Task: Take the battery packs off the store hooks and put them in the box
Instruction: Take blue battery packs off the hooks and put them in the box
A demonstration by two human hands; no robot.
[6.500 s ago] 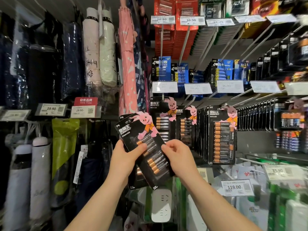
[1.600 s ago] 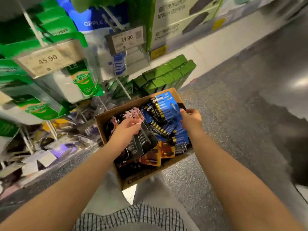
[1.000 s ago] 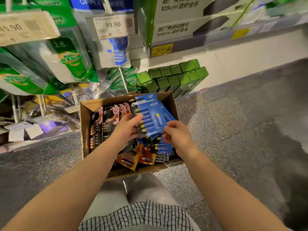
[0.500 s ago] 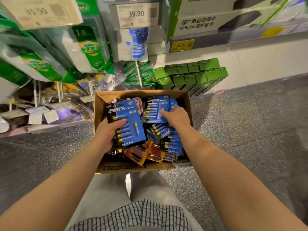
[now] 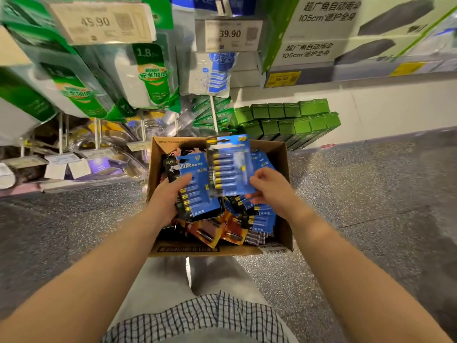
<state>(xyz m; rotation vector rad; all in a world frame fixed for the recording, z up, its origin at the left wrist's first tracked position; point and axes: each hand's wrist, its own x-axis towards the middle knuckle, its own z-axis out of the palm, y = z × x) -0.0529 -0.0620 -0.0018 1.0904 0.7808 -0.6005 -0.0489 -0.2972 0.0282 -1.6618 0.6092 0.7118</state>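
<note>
A speckled grey floor (image 5: 358,206) fills the middle and right of the frame. Store shelving runs along the top, with two price tags (image 5: 99,22) hanging at upper left and upper centre, green-and-white hanging packets (image 5: 148,75) below them, and a row of small green boxes (image 5: 291,120) on the floor at centre.

A cardboard box (image 5: 282,154) stands open on the floor at centre frame, heaped with battery packs — blue ones on top, orange ones (image 5: 210,231) near its lower edge.

The left hand (image 5: 165,201) has its grip clamped on a blue battery pack (image 5: 195,184), thumb across the front. The right hand (image 5: 272,189) pinches a second blue pack (image 5: 231,167) by its lower right corner. Both packs are held over the box — side by side, tilted up toward the camera.
</note>
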